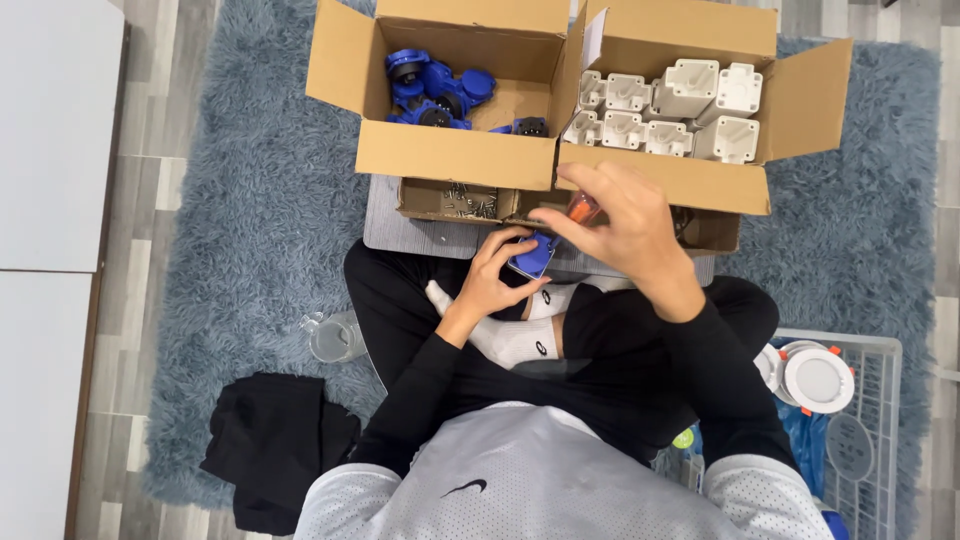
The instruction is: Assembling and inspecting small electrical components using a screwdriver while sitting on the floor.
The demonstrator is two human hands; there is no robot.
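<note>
Blue plastic part [531, 258] sits over the person's crossed legs, in the closed grip of the left hand [492, 282]. The right hand [622, 228] is just above it, its fingers wrapped around a tool with an orange handle [583, 209]. Behind the hands stand two open cardboard boxes, one with blue parts [432, 90], one with white parts [662, 112], on a grey rug [250, 220].
</note>
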